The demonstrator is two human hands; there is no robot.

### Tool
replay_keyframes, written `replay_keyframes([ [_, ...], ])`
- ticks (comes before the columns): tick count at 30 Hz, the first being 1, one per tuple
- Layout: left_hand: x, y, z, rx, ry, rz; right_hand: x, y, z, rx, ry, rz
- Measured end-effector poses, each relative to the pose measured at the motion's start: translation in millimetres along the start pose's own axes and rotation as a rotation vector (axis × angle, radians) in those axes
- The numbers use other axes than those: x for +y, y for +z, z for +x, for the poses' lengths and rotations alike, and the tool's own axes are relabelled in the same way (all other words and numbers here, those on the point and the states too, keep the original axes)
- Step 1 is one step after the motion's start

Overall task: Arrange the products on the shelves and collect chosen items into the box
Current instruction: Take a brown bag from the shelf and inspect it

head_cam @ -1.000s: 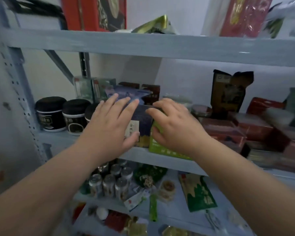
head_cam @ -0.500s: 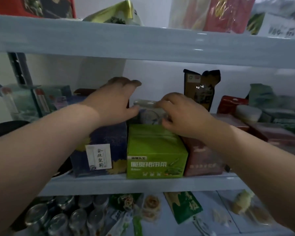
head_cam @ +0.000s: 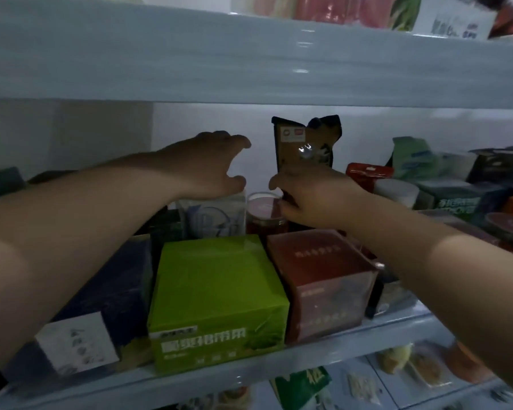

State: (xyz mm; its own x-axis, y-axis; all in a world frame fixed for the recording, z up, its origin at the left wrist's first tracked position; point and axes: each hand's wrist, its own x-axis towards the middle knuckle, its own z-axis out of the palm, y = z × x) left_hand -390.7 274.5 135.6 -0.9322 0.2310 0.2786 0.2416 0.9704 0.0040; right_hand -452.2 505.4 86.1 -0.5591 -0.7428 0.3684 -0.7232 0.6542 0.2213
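Observation:
On the middle shelf stand a dark blue box, a green box and a red-brown box in the front row. Behind them are a pale box and a red-lidded jar. My left hand reaches deep into the shelf, palm down on top of the pale box, its fingers loosely bent and holding nothing. My right hand is beside the jar, thumb and fingers closed on the lower edge of an upright dark brown pouch.
The upper shelf board hangs low over both hands. More boxes, a red packet and a white tub crowd the right side. Packets lie on the lower shelf. The wall is close behind.
Both hands left the front boxes and went deeper into the shelf: the left onto the pale box, the right onto the dark pouch. My view has moved closer.

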Motion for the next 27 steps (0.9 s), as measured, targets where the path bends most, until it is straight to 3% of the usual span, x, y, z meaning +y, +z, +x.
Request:
replay_keyframes([
  [3,15,7,35,0.002,-0.013,0.023,35,-5,6,-0.066,0.021,-0.013],
  [11,57,28,160,0.127,-0.071,0.026,119,-9,15,-0.020,0.091,0.030],
  [15,73,47,213,-0.026,-0.280,0.217,144,-3,8,-0.046,0.034,0.041],
  [17,82,54,225,-0.101,-0.351,0.194,156,-1,5,-0.054,0.004,0.001],
  [23,107,59,228,-0.090,-0.341,0.094,185,7,-7,-0.025,-0.034,-0.012],
  [27,130,59,223,0.027,-0.331,0.061,193,5,-21,-0.068,-0.008,-0.005],
])
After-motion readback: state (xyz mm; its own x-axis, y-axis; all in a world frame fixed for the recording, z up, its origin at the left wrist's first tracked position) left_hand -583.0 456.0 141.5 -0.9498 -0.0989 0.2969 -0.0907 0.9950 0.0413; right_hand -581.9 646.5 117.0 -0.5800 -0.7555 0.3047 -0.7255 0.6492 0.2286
